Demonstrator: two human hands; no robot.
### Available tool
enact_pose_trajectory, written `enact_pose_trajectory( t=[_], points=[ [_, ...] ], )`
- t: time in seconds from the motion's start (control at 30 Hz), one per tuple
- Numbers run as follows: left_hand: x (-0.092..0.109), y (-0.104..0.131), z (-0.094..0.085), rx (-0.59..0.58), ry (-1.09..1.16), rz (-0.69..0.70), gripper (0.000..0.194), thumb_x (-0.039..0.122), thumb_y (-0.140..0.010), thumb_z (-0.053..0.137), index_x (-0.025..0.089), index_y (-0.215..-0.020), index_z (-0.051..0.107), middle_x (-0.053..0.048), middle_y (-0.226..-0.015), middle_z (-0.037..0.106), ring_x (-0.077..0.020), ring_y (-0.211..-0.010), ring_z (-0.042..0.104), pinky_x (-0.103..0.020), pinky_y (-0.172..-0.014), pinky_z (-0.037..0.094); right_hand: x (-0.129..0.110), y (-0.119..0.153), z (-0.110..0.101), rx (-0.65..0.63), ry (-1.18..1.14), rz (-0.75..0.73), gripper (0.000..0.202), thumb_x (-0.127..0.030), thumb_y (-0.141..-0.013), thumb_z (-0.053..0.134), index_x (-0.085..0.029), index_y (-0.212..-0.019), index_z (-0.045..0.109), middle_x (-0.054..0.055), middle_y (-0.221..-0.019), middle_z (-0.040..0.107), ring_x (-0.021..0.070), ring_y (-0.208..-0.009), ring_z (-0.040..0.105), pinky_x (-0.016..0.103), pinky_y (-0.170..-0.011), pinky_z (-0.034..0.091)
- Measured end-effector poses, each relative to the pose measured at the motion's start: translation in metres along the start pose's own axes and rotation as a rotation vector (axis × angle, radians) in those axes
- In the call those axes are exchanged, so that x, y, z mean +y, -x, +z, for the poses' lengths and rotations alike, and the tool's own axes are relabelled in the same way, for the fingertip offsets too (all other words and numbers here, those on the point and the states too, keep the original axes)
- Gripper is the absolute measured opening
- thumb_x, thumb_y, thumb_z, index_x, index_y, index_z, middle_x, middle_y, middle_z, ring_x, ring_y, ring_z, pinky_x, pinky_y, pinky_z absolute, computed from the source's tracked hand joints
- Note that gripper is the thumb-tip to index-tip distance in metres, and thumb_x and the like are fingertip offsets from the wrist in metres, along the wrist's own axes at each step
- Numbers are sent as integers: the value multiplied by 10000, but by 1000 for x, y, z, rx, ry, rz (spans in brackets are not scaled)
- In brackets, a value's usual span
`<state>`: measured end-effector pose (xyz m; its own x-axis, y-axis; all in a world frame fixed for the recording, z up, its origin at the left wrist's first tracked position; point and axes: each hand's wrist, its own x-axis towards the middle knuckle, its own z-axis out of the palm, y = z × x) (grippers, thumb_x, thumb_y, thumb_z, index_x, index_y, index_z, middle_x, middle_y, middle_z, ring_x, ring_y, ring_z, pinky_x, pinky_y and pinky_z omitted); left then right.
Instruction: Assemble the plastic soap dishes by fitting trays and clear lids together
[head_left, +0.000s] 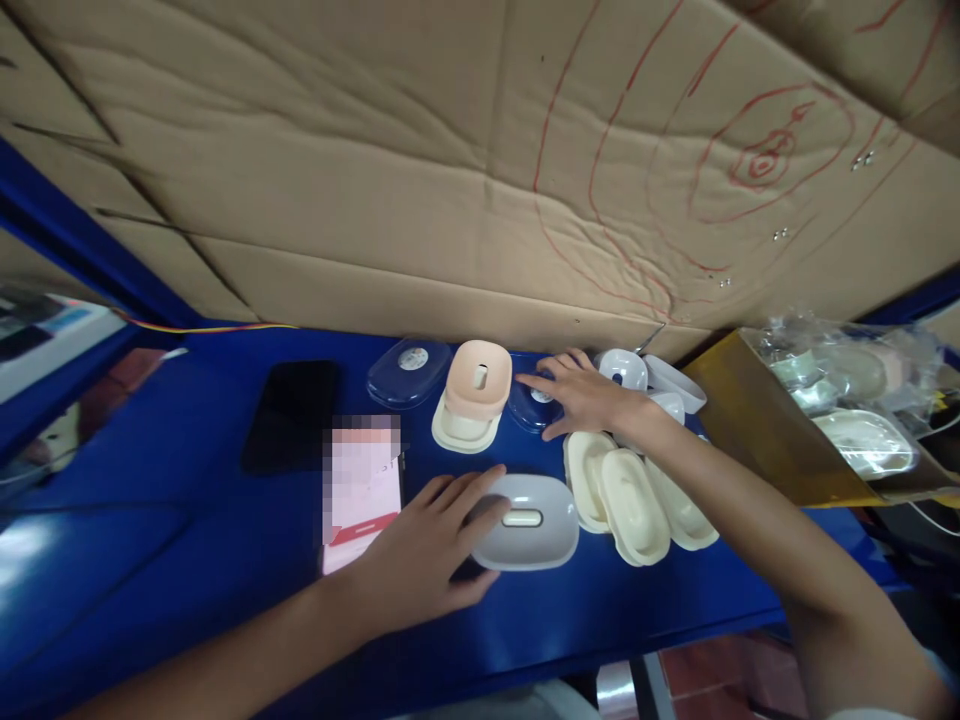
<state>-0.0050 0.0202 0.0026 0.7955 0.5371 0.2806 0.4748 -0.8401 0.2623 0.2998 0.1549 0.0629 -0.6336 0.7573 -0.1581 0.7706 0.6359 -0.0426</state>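
A grey-white oval dish (551, 535) with a slotted centre lies near the table's front edge. Fingers spread, my left hand (442, 545) rests at the dish's left side. Farther back, my right hand (577, 392) reaches over a clear lid (531, 412) with a round label, its fingers apart and touching or just above the lid. Left of that lid stands a peach dish (487, 375) on a cream base (465, 432). Another clear lid (401, 380) lies beside them. Several cream trays (637, 510) overlap below my right forearm.
White dishes (626, 368) are grouped behind my right forearm. An open cardboard box (735, 440) with wrapped dishes stands at the right. A black phone (291, 418) and a lit phone (364, 490) lie at the left. A cardboard wall (337, 180) closes off the back.
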Motion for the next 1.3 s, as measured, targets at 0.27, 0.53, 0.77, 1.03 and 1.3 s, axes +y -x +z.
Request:
enact_pose_trajectory(
  t=[0.27,0.53,0.77,1.03,1.3],
  points=[
    [-2,-12,-1,-74,-44,-26,508,414,-939,800,205,-1378,653,-194,-1618,546,-394,-1313,666,-523,-1065,548,9,-5,10,-5,-194,63,1112,-611,-782,946,-254,-1693,418,207,-1670,512,441,-1570,443,675,-1296,277],
    [-8,-7,4,4,160,-160,861,335,-819,950,258,-1534,476,-158,-1588,582,-381,-1298,684,-533,-1069,578,-65,63,-13,183,-212,58,1039,-817,-868,765,-259,-1679,434,181,-1578,571,399,-1462,548,593,-1201,473],
    [-6,-2,16,92,277,-290,1241,426,-775,996,263,-1697,181,-191,-1569,613,-401,-1325,690,-554,-1057,597,-129,85,23,300,-79,149,1148,-894,-878,662,-165,-1719,383,237,-1570,573,447,-1431,550,653,-1174,489],
    [-4,-4,11,78,221,-223,1164,631,-955,782,258,-1762,31,-212,-1617,580,-392,-1386,669,-559,-1077,592,-133,79,41,291,-106,93,1098,-877,-899,652,-165,-1703,423,197,-1631,563,428,-1465,518,644,-1217,448],
    [2,11,-24,74,-93,-160,920,712,-1057,549,208,-1747,210,-237,-1671,505,-405,-1542,518,-601,-1224,465,-134,79,40,269,-134,107,1049,-835,-934,658,-178,-1711,401,193,-1660,537,435,-1500,494,667,-1215,439]
  ],
)
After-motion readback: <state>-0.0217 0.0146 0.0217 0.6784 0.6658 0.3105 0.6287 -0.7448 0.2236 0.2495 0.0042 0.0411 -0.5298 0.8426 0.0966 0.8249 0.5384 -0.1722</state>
